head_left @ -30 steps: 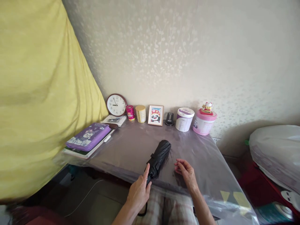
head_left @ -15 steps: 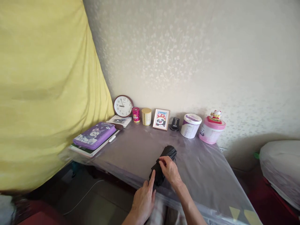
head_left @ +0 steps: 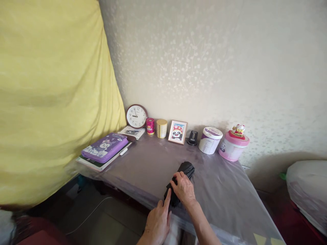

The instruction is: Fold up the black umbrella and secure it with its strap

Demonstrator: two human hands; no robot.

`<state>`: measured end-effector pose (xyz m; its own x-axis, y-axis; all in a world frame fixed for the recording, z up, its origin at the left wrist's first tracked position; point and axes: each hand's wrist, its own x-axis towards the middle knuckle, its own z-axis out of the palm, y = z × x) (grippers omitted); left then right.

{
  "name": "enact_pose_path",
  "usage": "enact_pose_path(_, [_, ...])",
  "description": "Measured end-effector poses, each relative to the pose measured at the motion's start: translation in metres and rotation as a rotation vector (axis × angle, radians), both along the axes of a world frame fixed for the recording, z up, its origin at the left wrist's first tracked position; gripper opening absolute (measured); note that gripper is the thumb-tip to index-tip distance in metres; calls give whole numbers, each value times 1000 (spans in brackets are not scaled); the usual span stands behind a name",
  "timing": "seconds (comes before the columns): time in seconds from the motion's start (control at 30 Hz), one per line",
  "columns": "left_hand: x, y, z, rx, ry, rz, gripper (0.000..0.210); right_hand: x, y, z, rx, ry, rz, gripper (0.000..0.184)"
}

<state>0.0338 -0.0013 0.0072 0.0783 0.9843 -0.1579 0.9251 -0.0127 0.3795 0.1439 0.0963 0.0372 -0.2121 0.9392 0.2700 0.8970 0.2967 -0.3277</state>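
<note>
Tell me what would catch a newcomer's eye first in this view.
Probably the big yellow cloth, which fills the left side of the picture. Next, at the near edge of the table, the right hand lies over a folded black umbrella, with the left hand at its near end. At the back right, a small cat figure stands on a pink tub.

Soft light brightens the wall; the floor lies dim.
</note>
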Motion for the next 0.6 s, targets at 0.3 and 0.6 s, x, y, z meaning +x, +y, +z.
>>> enact_pose_path(0.3, [-1,0,3,-4,-38,2,66,-8,3,-1,0,-124,-61,14])
enact_pose_path(0.6, [-1,0,3,-17,-38,1,66,-9,6,-3,34,-109,-63,17])
